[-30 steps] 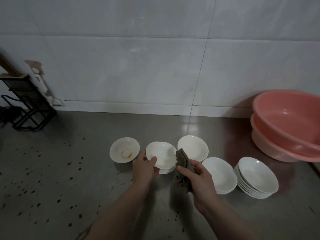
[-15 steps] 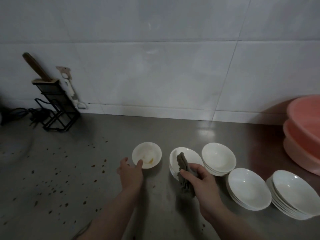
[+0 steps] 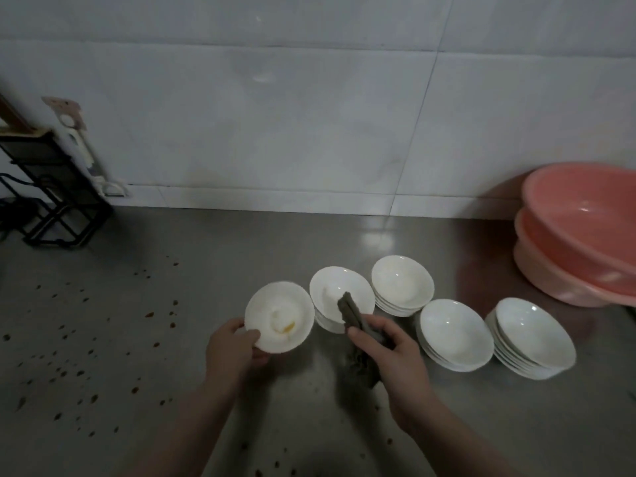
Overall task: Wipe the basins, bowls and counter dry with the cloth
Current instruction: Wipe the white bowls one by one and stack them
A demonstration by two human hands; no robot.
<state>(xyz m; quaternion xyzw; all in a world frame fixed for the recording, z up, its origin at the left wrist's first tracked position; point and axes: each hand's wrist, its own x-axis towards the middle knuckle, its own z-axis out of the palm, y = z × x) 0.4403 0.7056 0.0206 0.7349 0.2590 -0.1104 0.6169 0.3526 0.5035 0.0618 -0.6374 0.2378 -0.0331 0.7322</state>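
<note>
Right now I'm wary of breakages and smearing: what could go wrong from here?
The left hand pinches only the near rim of the stained white ceramic bowl; it could slip onto the steel counter. Its yellow residue may smear onto the dark folded cloth gripped by the right hand. The cloth's tip hovers over the neighbouring stack of white bowls and could knock it.

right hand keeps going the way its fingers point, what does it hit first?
Probably the second bowl stack: the right hand points up-left, its cloth already overlapping that rim. Depth is unclear, so contact can't be confirmed.
</note>
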